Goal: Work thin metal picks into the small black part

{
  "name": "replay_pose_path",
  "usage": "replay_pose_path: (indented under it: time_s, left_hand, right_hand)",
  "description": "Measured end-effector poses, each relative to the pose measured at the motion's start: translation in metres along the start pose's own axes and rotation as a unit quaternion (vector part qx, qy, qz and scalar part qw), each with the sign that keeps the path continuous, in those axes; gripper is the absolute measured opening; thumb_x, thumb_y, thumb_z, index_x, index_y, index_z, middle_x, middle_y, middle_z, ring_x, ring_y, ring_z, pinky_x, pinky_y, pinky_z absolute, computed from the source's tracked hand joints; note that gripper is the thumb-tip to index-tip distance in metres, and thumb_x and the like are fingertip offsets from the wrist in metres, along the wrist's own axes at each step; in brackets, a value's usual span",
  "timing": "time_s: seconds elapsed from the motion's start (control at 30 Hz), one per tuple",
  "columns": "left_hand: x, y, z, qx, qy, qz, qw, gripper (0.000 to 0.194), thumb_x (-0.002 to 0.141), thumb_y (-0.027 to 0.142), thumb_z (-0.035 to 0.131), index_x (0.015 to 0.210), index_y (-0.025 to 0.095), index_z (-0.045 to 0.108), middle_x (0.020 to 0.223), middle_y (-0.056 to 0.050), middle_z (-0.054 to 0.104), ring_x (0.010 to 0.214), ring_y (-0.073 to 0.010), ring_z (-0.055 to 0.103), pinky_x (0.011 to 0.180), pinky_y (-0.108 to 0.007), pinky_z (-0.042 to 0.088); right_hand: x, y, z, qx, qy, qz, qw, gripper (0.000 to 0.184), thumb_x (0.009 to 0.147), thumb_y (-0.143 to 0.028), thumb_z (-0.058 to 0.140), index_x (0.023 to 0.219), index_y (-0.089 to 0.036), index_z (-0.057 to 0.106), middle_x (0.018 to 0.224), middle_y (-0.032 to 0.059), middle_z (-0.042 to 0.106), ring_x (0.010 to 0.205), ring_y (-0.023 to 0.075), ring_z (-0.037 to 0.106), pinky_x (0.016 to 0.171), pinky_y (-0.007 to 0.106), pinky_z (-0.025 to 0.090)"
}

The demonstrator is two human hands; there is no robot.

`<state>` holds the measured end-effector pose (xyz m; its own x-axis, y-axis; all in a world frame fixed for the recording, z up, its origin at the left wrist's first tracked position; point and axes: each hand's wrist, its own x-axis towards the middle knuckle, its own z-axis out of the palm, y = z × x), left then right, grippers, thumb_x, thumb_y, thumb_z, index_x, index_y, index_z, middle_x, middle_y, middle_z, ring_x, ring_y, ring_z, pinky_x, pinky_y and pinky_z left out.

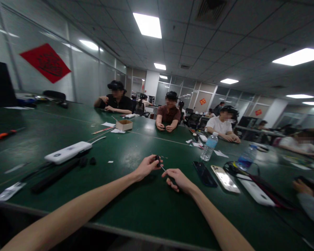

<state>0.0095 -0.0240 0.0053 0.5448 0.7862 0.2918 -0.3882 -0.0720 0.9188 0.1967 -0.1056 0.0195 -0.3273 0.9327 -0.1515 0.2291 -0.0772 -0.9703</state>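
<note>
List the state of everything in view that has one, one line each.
left hand: pinching a small black part
small black part: held, thin metal pin projecting
thin metal pin: angled down toward the right hand
right hand: fingers curled at the pin's tip, grip unclear
plastic water bottle: upright, capped
black smartphone: lying flat
gold smartphone: lying flat
cardboard box: upright, on the table

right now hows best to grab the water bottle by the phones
Probably take it with the right hand, wrapping the middle of the bottle below the neck. Come from the near side, passing above the black phone lying in front of it. The bottle stands upright, so its round body offers a steady sideways grip.
</note>
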Motion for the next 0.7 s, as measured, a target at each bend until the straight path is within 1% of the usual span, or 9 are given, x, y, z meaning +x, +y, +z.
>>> replay_pose_path:
  time_s: [0.2,0.4,0.7]
  left_hand:
    - [-0.001,0.0001,-0.0003,0.003,0.0,0.001,1.0,0.035,0.077,0.035,0.061,0.104,0.013,0.054,0.106,-0.014,0.06,0.09,-0.0186,0.062,0.085,-0.039,0.048]
    - [-0.0002,-0.0026,-0.002,-0.001,-0.005,0.002,1.0,0.037,0.077,0.036,0.061,0.105,0.012,0.053,0.105,-0.014,0.06,0.088,-0.0188,0.062,0.085,-0.041,0.047]
    - [0.0002,-0.0044,-0.0029,0.003,-0.004,0.001,1.0,0.038,0.078,0.037,0.061,0.105,0.012,0.053,0.107,-0.015,0.06,0.089,-0.0187,0.062,0.085,-0.04,0.047]
  right_hand:
    - [-0.0026,-0.0027,0.0025,-0.029,0.013,0.005,0.999,0.041,0.084,-0.051,0.043,0.101,-0.016,0.054,0.063,-0.0037,0.053,0.033,0.0016,0.034,0.031,0.013,0.024]
    - [-0.0018,-0.0035,0.0036,-0.028,0.005,-0.002,1.0,0.041,0.083,-0.051,0.045,0.102,-0.015,0.054,0.062,-0.0041,0.053,0.033,0.0016,0.034,0.03,0.013,0.024]
    - [-0.0025,-0.0039,0.004,-0.033,0.01,0.001,0.999,0.041,0.082,-0.051,0.047,0.102,-0.015,0.054,0.062,-0.004,0.053,0.033,0.0014,0.034,0.03,0.013,0.025]
